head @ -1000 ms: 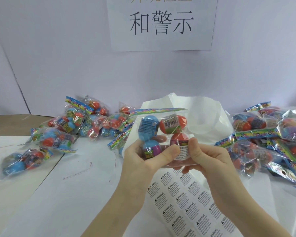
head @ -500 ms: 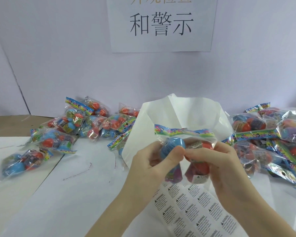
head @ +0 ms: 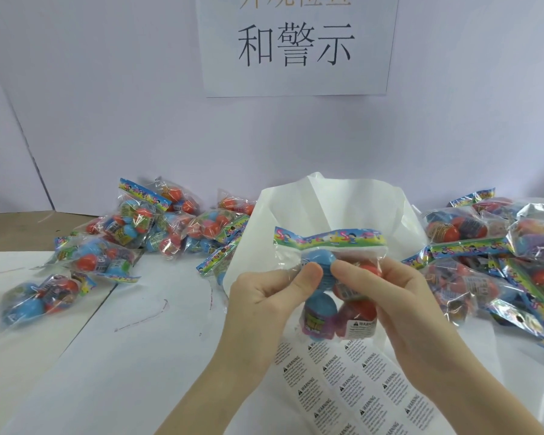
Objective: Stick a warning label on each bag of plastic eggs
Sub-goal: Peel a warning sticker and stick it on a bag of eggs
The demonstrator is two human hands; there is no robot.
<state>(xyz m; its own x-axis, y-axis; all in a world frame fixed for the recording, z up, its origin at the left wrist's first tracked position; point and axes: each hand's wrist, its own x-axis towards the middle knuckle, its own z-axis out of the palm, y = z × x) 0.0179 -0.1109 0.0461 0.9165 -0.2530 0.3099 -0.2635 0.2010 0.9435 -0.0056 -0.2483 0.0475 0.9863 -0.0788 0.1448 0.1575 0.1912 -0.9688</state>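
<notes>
Left hand: our left hand (head: 266, 291) pinches the clear bag of plastic eggs (head: 328, 279) with thumb and fingers, so its grip is tight on the bag.
Right hand: our right hand (head: 390, 296) pinches the same bag from the other side, its thumb just beside the left thumb. Its grip is tight on the bag too.
Bag: we hold it up above the table (head: 113, 356), near the middle of the front edge. Its bright paper top (head: 327, 238) points up.
Eggs inside: a blue egg (head: 319, 262) sits between our thumbs, and red ones are beside and below it.
Warning label: a white warning label (head: 361, 328) is stuck on the lower right part of the bag.
Label sheet: a sheet of warning labels (head: 352, 390) lies on the table right under our hands.
White paper: a big white sheet (head: 333, 205) stands up behind the bag.
Left pile: many bags of eggs (head: 145, 227) lie toward the back left of the table, with one bag (head: 35, 299) alone near the left edge.
Right pile: more bags (head: 509, 262) are heaped by the right edge.
Wall sign: a paper sign (head: 296, 45) with big dark writing hangs on the wall behind.
</notes>
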